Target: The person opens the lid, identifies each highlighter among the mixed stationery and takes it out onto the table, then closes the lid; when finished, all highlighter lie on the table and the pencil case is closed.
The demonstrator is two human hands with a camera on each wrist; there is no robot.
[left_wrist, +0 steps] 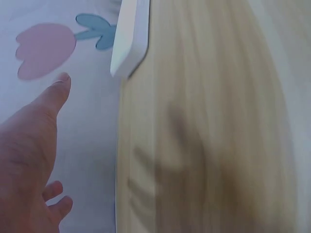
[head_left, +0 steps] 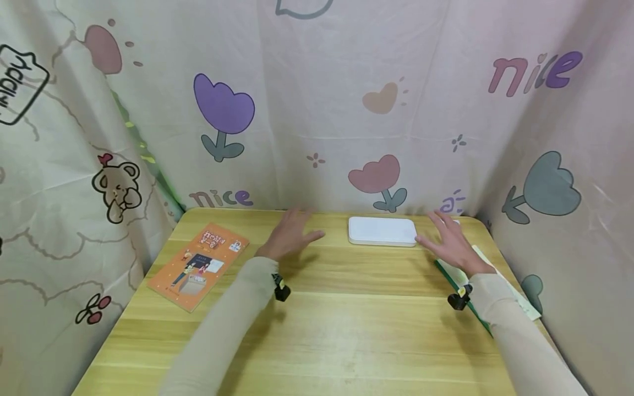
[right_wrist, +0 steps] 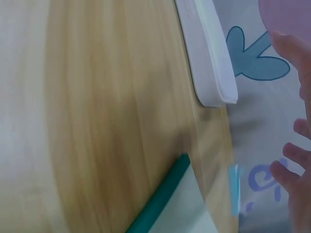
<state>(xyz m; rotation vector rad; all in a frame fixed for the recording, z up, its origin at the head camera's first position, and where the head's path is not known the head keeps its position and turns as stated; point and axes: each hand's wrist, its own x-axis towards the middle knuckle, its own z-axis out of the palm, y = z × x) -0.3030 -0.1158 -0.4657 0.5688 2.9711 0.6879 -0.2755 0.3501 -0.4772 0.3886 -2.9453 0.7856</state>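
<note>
A white rounded box [head_left: 382, 231] lies flat at the back of the wooden table, and its near ends show in both wrist views. To its left, my left hand [head_left: 291, 235] hovers over the table with fingers spread, touching nothing. My right hand [head_left: 452, 245] is at the box's right end, fingers extended and thumb toward it; in the right wrist view the hand [right_wrist: 296, 170] is apart from the box [right_wrist: 206, 58]. Below the right hand lies a green-edged book or pad [head_left: 453, 275] with pale pages, partly hidden by the hand and sleeve.
An orange illustrated booklet [head_left: 200, 267] lies at the table's left. Printed curtains [head_left: 317, 110] hang close behind the back edge and along both sides. A small light-blue edged item [right_wrist: 234, 189] is near the back right edge. The wooden tabletop [head_left: 366, 330] extends toward me.
</note>
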